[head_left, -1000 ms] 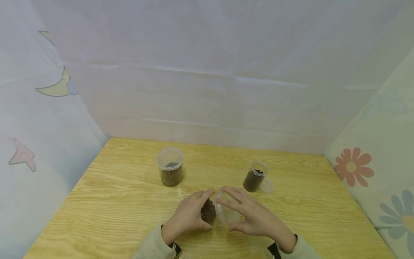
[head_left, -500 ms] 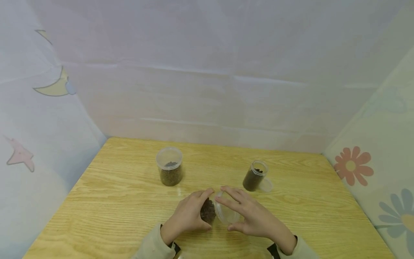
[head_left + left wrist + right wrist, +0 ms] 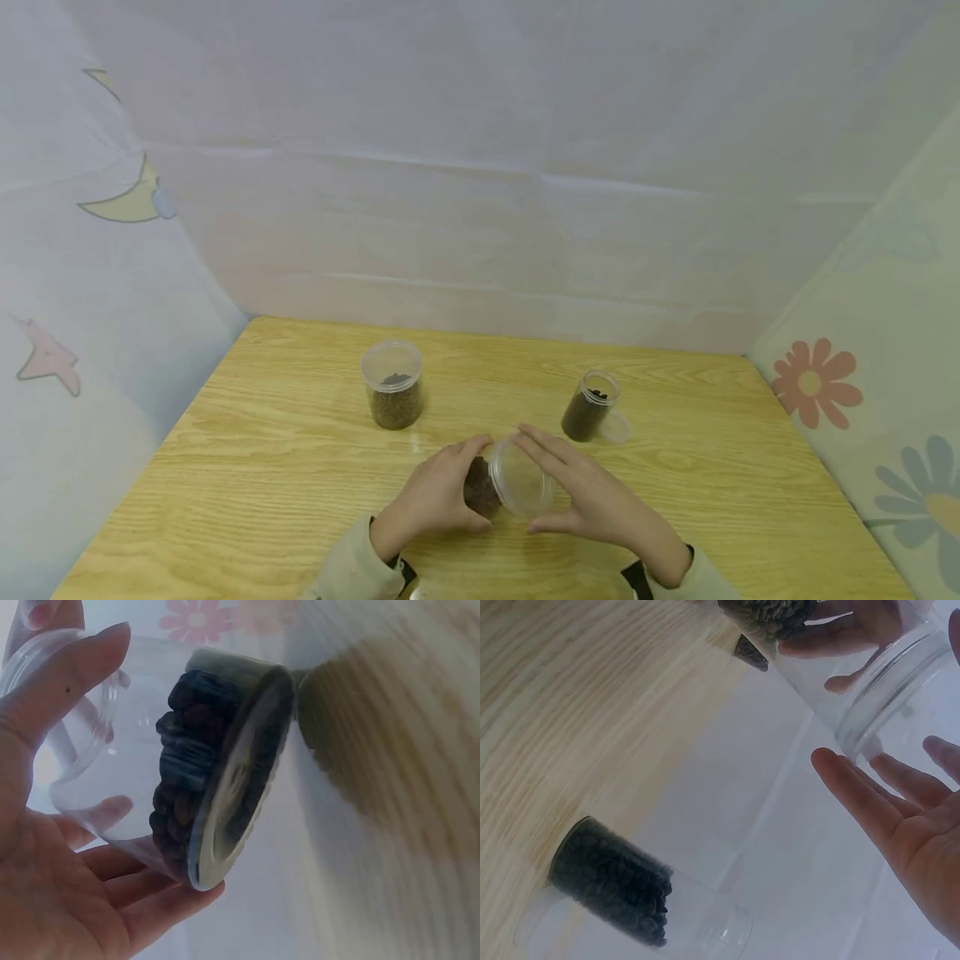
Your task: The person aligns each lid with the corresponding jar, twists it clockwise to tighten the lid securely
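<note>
In the head view my left hand (image 3: 442,492) grips a clear jar (image 3: 483,492) with dark bean-like pieces in its bottom. The left wrist view shows thumb and fingers around this jar's wall (image 3: 135,791); its base leans at an angle to the table. My right hand (image 3: 585,492) is beside the jar's clear top (image 3: 525,479), fingers fairly straight and spread. From the right wrist view, those fingers (image 3: 870,799) lie at the ringed rim (image 3: 892,694); light contact is possible. Whether a lid covers this mouth is hard to tell.
A wide clear jar (image 3: 396,408), part filled with dark pieces, stands back left. Back right stands a narrower uncovered jar (image 3: 585,417) of dark pieces, with a clear lid (image 3: 617,428) on the table beside it. Printed cloth (image 3: 480,208) hangs behind the wooden table (image 3: 262,467).
The clear top of the held jar has shifted slightly left, against the dark contents. My right hand's fingers have straightened and lie a little farther from it. My left hand stays nearly still.
</note>
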`<state>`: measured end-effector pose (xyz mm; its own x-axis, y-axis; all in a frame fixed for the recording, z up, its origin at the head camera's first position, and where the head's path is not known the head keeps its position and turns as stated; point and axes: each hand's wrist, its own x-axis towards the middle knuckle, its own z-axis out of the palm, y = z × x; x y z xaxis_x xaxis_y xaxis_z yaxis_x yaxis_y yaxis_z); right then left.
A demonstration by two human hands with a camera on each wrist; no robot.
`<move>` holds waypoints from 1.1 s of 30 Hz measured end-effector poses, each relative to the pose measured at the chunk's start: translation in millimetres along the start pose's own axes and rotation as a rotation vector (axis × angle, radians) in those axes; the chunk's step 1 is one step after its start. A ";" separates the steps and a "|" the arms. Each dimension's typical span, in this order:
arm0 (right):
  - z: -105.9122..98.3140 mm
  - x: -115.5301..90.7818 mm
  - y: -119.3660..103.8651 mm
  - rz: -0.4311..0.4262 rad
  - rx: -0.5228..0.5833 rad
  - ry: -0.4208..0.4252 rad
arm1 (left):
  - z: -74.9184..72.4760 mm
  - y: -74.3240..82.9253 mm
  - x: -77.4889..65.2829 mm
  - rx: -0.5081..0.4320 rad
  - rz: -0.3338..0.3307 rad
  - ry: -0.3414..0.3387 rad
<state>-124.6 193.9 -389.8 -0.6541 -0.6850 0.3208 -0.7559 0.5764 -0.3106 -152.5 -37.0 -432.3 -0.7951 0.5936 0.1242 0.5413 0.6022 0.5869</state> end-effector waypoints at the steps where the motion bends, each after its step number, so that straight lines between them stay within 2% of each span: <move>1: -0.4 -1.3 0.6 0.019 0.008 -0.001 | 0.9 -0.6 0.2 -0.014 -0.002 0.006; 4: -2.0 -5.3 3.1 0.072 0.024 0.001 | 3.3 -2.6 1.3 -0.077 -0.017 0.028; 13: -4.3 -17.5 10.0 0.276 0.164 -0.015 | 11.9 -6.0 4.8 -0.284 -0.071 0.112; 16: -3.3 -21.1 11.8 0.283 0.158 -0.003 | 15.1 -6.6 6.0 -0.343 -0.085 0.154; 19: -2.1 -23.4 13.1 0.283 0.145 0.014 | 17.7 -7.7 7.7 -0.389 -0.072 0.202; 24: -1.3 -26.5 14.3 0.301 0.145 0.015 | 19.9 -10.2 13.4 -0.402 -0.038 0.273; 33: -1.8 -30.0 13.8 0.304 0.135 0.001 | 17.5 -15.7 30.0 -0.399 -0.128 0.320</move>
<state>-115.4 223.3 -402.0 -0.8493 -0.4903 0.1958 -0.5155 0.6900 -0.5080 -180.0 -19.3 -451.8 -0.9257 0.2984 0.2325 0.3371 0.3721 0.8648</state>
